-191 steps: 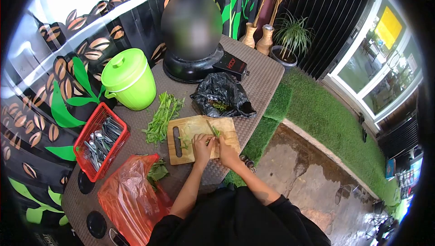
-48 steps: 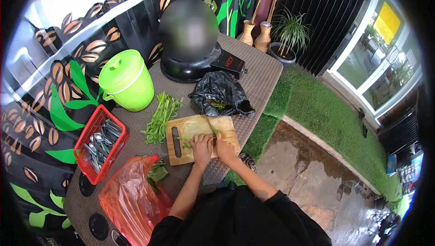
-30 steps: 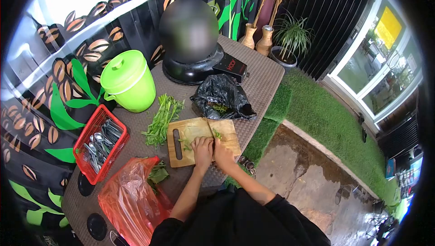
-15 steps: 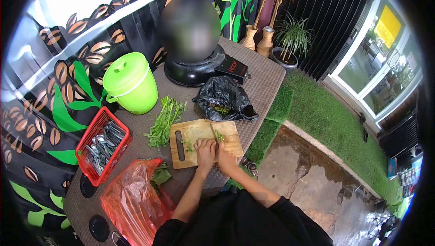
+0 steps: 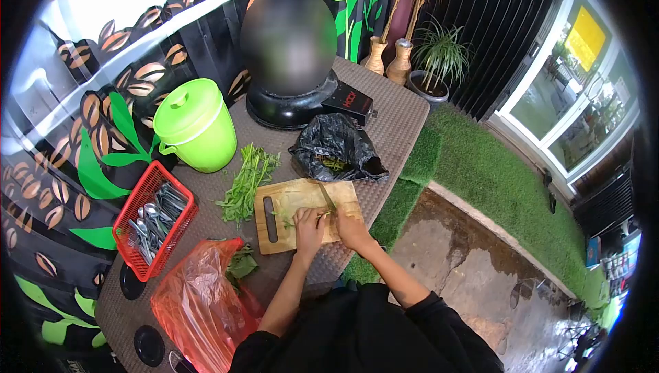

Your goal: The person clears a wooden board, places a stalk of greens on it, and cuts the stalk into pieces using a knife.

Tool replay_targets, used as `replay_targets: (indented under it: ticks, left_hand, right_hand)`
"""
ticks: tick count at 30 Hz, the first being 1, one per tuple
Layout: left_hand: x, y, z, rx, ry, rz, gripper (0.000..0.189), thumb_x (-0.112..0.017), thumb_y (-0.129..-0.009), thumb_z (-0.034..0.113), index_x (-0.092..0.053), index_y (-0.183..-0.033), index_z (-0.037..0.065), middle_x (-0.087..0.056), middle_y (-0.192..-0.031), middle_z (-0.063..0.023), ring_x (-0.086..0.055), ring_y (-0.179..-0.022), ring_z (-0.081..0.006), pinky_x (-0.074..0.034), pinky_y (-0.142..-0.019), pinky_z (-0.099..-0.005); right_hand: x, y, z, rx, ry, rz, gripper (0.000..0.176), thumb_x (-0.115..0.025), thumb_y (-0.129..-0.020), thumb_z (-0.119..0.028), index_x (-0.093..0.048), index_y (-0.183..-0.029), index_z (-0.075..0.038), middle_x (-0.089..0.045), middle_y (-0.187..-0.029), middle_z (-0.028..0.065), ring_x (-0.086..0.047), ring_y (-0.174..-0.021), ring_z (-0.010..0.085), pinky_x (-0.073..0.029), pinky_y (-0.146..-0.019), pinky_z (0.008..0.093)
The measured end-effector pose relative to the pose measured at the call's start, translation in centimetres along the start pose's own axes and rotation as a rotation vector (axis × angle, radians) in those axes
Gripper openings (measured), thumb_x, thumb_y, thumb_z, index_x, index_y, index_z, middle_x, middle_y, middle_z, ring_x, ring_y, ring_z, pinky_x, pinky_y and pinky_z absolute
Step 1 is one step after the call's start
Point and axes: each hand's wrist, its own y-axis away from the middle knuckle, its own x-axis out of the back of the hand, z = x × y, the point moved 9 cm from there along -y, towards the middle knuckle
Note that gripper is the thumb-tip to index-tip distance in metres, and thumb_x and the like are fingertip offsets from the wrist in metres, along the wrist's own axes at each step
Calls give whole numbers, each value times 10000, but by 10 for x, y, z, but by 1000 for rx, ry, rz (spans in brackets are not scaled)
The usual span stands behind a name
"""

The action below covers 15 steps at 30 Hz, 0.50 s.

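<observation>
My right hand (image 5: 352,230) is closed around a knife (image 5: 327,197), its blade slanting up and away over the wooden cutting board (image 5: 291,195). Beside it, my left hand (image 5: 310,227) rests on the board with its fingers bent and drawn together near the blade. A few small green bits lie around its fingertips, but what it grips is hidden. Just past the board's far left corner lies a bunch of leafy green stems (image 5: 248,184). A crumpled black plastic bag (image 5: 336,141) with some greens inside sits against the board's far edge.
An orange plastic bag (image 5: 199,297) with dark leaves (image 5: 240,265) lies near my left arm. Farther left are a red basket (image 5: 152,225) of spoons and a lidded green bucket (image 5: 197,126). A black round-based appliance (image 5: 292,107) stands at the back of the woven table (image 5: 395,122).
My right hand has shifted slightly right and away from my left hand, and the knife blade now slants differently. Green pieces seen beside the blade before no longer show there.
</observation>
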Motion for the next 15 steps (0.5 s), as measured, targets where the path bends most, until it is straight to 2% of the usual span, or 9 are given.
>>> replay_targets:
  ticks: [3,5,8,15]
  left_hand:
    - [8,-1,6,-11,13,63,96,-634,-802,102,-650,-874,41,-597,-895,-81,-492,-921,-260,-331,-830,-376]
    - [8,-2,8,-16,-15,31,94,-631,-804,102,-647,-874,41,-592,-894,-80,-489,-915,-263,-331,-824,-377]
    - [3,-2,7,-13,-56,-15,88,-616,-812,99,-635,-880,47,-585,-896,-75,-484,-922,-267,-333,-831,-381]
    - [3,-3,11,-27,-57,-14,78,-601,-825,93,-635,-880,48,-588,-891,-72,-484,-893,-272,-327,-799,-379]
  right_hand:
    - [5,9,-11,-69,-18,-82,537,-511,-809,-52,-299,-1294,40,-644,-786,251,-658,-765,393,-529,-657,455]
    - [-4,14,-13,-67,-5,-15,495,-464,-841,-82,-287,-1289,33,-628,-706,236,-641,-673,407,-517,-606,478]
    - [-21,17,-13,-132,37,-2,509,-478,-832,-81,-281,-1284,48,-624,-696,242,-641,-676,412,-519,-606,471]
    - [-14,-3,-3,-63,-11,13,479,-469,-841,-87,-300,-1278,15,-632,-701,221,-648,-647,386,-522,-576,467]
